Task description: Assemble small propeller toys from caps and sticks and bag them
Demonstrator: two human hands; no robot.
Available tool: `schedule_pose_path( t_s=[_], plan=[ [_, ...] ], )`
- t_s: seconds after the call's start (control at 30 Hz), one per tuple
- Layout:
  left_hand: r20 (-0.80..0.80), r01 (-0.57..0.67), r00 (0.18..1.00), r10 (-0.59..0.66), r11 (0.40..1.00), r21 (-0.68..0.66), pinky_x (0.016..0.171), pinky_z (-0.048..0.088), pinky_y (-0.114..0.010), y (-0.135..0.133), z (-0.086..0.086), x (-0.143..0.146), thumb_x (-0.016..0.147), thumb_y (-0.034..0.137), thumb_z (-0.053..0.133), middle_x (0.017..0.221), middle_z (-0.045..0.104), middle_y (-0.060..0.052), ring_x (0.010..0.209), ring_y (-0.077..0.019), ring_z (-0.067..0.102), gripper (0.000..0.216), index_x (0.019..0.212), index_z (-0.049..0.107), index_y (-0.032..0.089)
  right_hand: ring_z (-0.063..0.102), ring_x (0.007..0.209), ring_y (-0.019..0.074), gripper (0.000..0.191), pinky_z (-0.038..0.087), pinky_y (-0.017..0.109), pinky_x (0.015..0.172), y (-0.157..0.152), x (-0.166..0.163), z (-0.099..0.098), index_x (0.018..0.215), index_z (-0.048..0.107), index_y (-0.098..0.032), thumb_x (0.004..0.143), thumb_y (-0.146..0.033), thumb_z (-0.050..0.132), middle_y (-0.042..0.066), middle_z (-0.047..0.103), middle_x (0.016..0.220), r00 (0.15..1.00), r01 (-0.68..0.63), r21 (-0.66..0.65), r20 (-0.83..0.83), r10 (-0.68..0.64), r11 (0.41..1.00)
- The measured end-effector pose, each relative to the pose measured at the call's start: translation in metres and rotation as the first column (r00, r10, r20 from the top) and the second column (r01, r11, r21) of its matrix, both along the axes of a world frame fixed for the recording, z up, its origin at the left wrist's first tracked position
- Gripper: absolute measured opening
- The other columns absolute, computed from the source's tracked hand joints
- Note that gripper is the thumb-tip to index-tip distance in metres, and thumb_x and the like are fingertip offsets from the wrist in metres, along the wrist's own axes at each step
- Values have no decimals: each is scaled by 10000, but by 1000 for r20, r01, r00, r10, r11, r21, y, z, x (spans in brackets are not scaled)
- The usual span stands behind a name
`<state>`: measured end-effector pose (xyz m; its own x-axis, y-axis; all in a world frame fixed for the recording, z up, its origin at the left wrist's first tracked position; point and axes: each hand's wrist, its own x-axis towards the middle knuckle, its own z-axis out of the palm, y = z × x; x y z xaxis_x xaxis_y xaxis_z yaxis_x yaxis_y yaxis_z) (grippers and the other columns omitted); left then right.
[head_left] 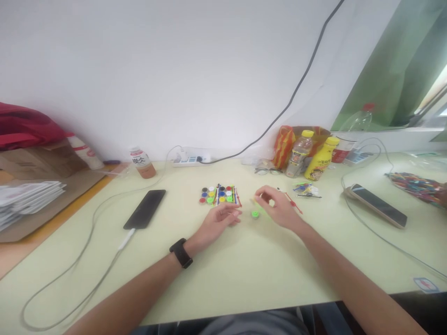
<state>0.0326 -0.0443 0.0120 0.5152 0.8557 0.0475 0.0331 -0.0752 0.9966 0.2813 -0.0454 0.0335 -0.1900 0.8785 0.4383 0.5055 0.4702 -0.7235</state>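
Note:
Just in front of several small coloured discs rests my left hand, its fingers loosely bent and apart from the thumb, with nothing plainly held. My right hand hovers to the right, thumb and index finger brought together; whatever lies between the tips is too blurred to name. A bright green disc sits on the table between the two hands. Thin coloured sticks lie among the discs. A red stick is beyond my right hand, near a clear bag of small coloured parts.
A black phone on a charging cable lies left; another phone lies right. Behind stand a drink bottle, a power strip, a yellow bottle and a clear yellow-capped bottle. Glasses lie near them.

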Motion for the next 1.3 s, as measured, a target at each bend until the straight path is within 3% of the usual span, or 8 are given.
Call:
schedule_pose_path(
  t_s=[0.13, 0.27, 0.4, 0.5, 0.77, 0.93, 1.17, 1.3],
  plan=[
    [-216, 62, 976, -3, 962, 267, 961, 569, -409, -9, -2, 3, 961, 426, 665, 1236, 699, -113, 1083, -245, 679, 382, 1285, 668, 223, 603, 774, 185, 120, 410, 305, 691, 20, 29, -9, 900, 625, -208, 964, -273, 547, 26, 689, 849, 939, 260, 0, 232, -253, 966],
    [-453, 296, 890, -44, 812, 503, 1166, 429, -489, -21, 1, 3, 1008, 378, 595, 1547, 511, -76, 1365, -284, 491, 539, 1529, 473, 322, 634, 879, 211, 109, 395, 318, 764, 29, 34, -25, 880, 652, -206, 936, -209, 559, 46, 734, 918, 821, 342, -9, 490, -294, 940],
    [-632, 451, 775, -26, 724, 523, 1215, 344, -558, -25, 8, 5, 1017, 441, 558, 1706, 261, -36, 1440, -338, 359, 701, 1640, 256, 331, 645, 946, 222, 130, 389, 325, 814, 30, 26, -31, 871, 679, -199, 921, -179, 561, 73, 745, 971, 724, 380, -9, 626, -291, 925],
    [-678, 495, 735, -10, 692, 526, 1206, 338, -572, -24, 10, 7, 1018, 500, 528, 1703, 269, -45, 1408, -357, 375, 724, 1649, 232, 306, 656, 949, 220, 128, 389, 320, 807, 29, 26, -29, 903, 701, -200, 921, -209, 574, 74, 753, 990, 711, 383, -23, 645, -279, 924],
    [-624, 440, 780, 33, 680, 586, 1147, 423, -519, -25, 10, 9, 1007, 419, 566, 1509, 521, -88, 1328, -322, 444, 595, 1561, 396, 278, 657, 959, 231, 120, 350, 327, 800, 29, 33, -26, 890, 688, -208, 924, -206, 573, 62, 760, 973, 661, 426, -7, 685, -306, 905],
    [-598, 401, 798, 69, 680, 614, 1154, 430, -496, -24, 8, 8, 1004, 372, 581, 1410, 552, -115, 1322, -296, 467, 526, 1501, 455, 251, 632, 988, 239, 91, 335, 330, 799, 31, 36, -28, 882, 658, -209, 931, -210, 582, 60, 752, 972, 661, 438, -24, 686, -303, 899],
    [-567, 382, 820, 74, 667, 640, 1165, 402, -519, -23, 5, 8, 1009, 348, 572, 1509, 521, -96, 1344, -307, 468, 426, 1423, 513, 269, 595, 1004, 252, 119, 309, 339, 787, 32, 35, -25, 835, 632, -205, 931, -173, 568, 65, 735, 925, 680, 417, -49, 679, -277, 907],
    [-529, 332, 845, 86, 691, 642, 1110, 442, -499, -21, 5, 9, 1009, 332, 570, 1372, 630, -84, 1276, -296, 514, 283, 1282, 591, 258, 587, 994, 256, 127, 310, 344, 794, 31, 37, -26, 824, 632, -209, 933, -180, 574, 58, 729, 886, 688, 402, -51, 675, -265, 914]
  ],
)
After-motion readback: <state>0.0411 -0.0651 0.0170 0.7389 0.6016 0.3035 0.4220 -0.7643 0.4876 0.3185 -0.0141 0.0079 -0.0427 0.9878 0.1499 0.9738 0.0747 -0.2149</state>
